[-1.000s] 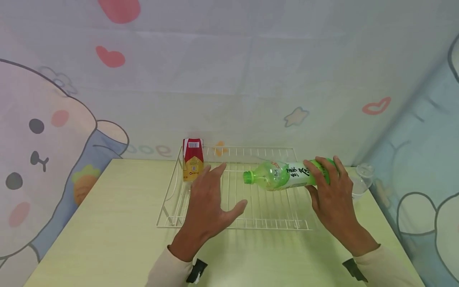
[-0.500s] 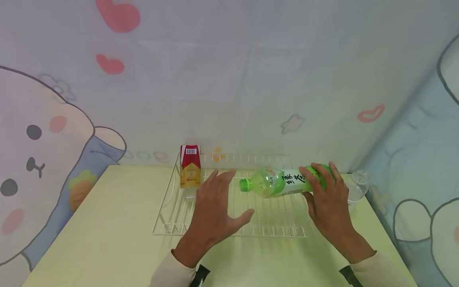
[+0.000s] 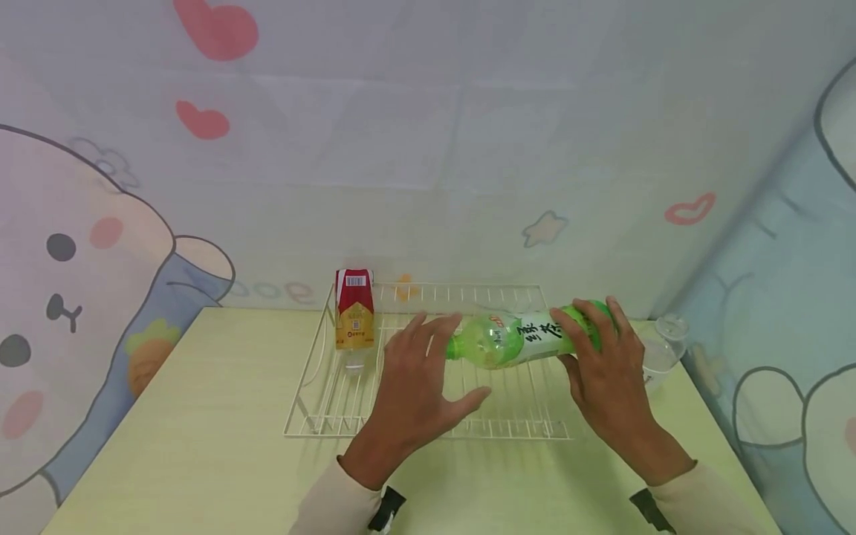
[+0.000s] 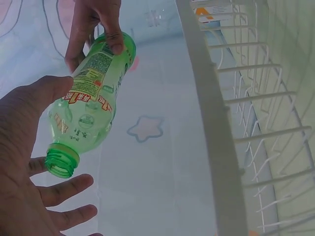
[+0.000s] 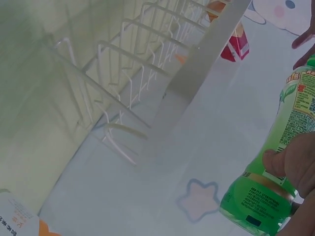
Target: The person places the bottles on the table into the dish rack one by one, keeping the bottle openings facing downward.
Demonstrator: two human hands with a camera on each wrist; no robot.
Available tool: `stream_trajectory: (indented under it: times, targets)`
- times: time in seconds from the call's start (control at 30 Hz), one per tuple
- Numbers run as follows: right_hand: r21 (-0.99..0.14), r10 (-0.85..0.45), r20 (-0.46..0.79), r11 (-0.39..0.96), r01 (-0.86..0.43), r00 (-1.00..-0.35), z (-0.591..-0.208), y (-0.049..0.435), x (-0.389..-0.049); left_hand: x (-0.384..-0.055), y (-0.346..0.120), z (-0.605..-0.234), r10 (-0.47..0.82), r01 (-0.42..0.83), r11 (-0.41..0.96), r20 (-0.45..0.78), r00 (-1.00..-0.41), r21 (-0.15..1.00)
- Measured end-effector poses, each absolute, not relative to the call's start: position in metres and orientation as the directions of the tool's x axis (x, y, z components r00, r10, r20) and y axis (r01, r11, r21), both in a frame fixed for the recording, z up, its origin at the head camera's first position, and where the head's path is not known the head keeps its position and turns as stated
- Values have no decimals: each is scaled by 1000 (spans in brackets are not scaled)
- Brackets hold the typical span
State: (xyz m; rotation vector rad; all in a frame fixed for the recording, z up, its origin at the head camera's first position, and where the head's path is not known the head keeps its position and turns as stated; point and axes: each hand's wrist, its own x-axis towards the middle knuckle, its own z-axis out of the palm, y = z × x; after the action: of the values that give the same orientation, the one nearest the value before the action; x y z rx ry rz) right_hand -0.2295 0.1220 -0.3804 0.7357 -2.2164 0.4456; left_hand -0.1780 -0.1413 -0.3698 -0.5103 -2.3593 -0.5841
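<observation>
A green tea bottle [image 3: 504,342] lies nearly level above the wire rack, its neck to the left. My right hand [image 3: 605,364] grips it around the base end; the thumb shows across the lower label in the right wrist view. The bottle's mouth [image 4: 61,164] has no cap on it, and the plastic looks see-through and drained. Close to the neck, my left hand [image 3: 417,383] is held with fingers extended and thumb spread apart. In the left wrist view its thumb [image 4: 51,88] overlaps the label edge while the other fingers are fanned out beyond the mouth.
A white wire rack [image 3: 508,438] stands on the pale table [image 3: 180,431]. At its left stands a red and gold carton [image 3: 355,312], with something clear [image 3: 354,362] just below it. A clear container [image 3: 663,349] is partly behind my right hand. A patterned cloth [image 3: 374,148] hangs behind.
My left hand has moved rightward to the bottle's neck, now overlapping it. The bottle and right hand have shifted slightly left. The head view has tilted a little upward.
</observation>
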Motion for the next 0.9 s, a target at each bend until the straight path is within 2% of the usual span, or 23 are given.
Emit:
stream_trajectory:
  times: [0.47,0.9]
  targets:
    - [-56,-397,748,761,-646,-533,-377,115,-232,-188,-134,-370,223,519,823,707,-671,232]
    - [-83,-385,753,749,-657,-533,-377,112,-227,-184,-137,-370,233,559,797,738,-633,228]
